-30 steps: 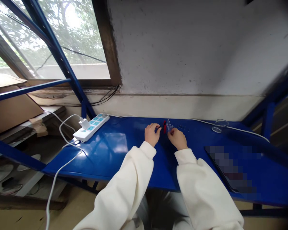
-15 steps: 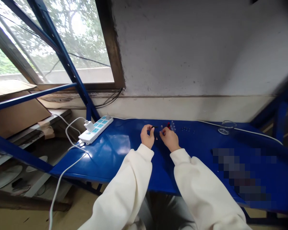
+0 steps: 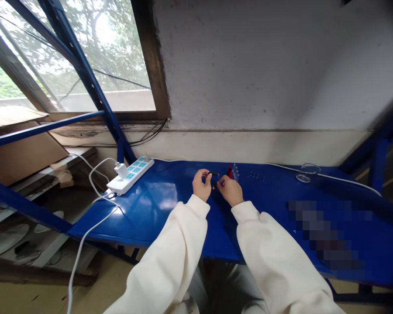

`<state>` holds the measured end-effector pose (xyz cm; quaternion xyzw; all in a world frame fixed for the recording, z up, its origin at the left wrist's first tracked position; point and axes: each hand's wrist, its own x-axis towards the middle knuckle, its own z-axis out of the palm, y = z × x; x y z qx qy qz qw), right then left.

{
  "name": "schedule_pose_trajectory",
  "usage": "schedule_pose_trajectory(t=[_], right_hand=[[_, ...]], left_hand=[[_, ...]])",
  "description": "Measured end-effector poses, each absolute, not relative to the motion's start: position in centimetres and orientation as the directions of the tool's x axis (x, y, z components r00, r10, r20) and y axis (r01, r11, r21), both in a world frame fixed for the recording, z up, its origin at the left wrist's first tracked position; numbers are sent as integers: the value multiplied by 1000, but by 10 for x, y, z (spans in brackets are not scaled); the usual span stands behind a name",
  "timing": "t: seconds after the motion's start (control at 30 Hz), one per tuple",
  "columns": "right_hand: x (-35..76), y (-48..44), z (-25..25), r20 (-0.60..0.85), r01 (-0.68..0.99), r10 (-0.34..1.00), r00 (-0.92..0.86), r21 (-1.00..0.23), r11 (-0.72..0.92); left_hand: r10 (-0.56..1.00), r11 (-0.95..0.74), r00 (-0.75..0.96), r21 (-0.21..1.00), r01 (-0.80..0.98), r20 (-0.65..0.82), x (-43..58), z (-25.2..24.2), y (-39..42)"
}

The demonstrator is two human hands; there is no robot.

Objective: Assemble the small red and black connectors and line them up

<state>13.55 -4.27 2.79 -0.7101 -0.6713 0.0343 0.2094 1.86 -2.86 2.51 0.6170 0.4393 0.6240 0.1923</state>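
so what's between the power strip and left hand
In the head view, blue tabletop with pale reflections lies between the power strip and left hand.

1. Catching plenty of shine on the blue table, smooth and glossy.
2. Over to the white sleeves: soft, matt cloth.
3. Spotting smooth, hard plastic on the power strip.
4. On to the small pieces: clear, plastic or glass, too tiny to tell.
5. Up to the wall, dull and scuffed.
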Motion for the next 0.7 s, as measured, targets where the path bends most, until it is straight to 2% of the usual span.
schedule_pose_trajectory(t=[0.23, 0.43, 0.7], right_hand=[[135, -44, 30, 232, 951, 971, 53, -308, 22], [134, -44, 28, 274, 946, 960, 61, -324, 32], [134, -44, 29, 299, 939, 949, 97, -344, 13]], left_hand=[[753, -581, -132, 746, 326, 645, 18, 25, -28], [724, -645, 44, 654, 396, 688, 20, 30, -37], [711, -652, 73, 617, 440, 699, 19, 29, -37]])
